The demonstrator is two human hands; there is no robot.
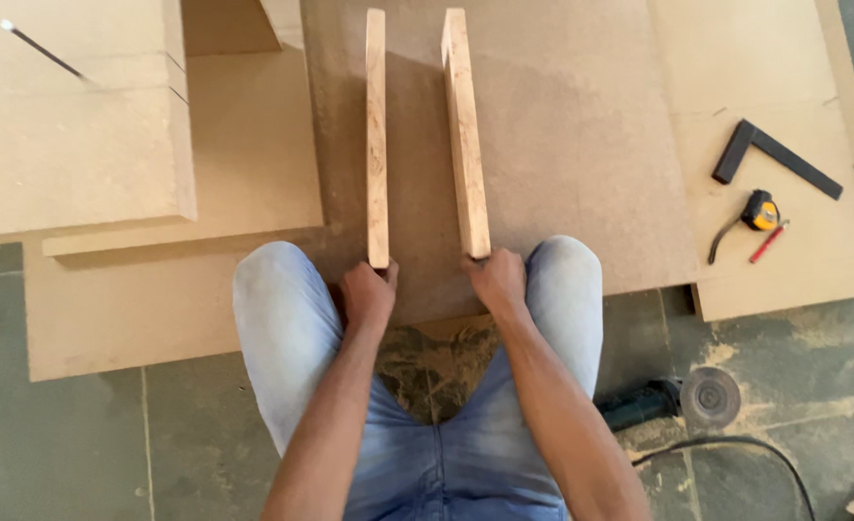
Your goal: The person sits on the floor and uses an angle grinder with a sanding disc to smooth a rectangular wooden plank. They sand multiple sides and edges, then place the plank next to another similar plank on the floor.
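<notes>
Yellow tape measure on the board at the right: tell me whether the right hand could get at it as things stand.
Probably yes, but not at once. The right hand is gripping the end of a wooden plank stood on edge. The yellow tape measure lies in the open on the fibreboard sheet, nothing between them.

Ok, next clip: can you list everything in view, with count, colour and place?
wooden planks: 2, light wood, standing on edge side by side on the board, centre
fibreboard sheets: several, tan, overlapping across the floor
try square: 1, black, right sheet
tape measure: 1, yellow and black, below the square
pencil: 1, red, beside the tape
angle grinder: 1, dark, on the floor at right, with black cable
sawdust: tan, floor between the knees
floor: grey tiles
jeans: light blue, squatting knees
left hand: grips left plank end
right hand: grips right plank end
</notes>
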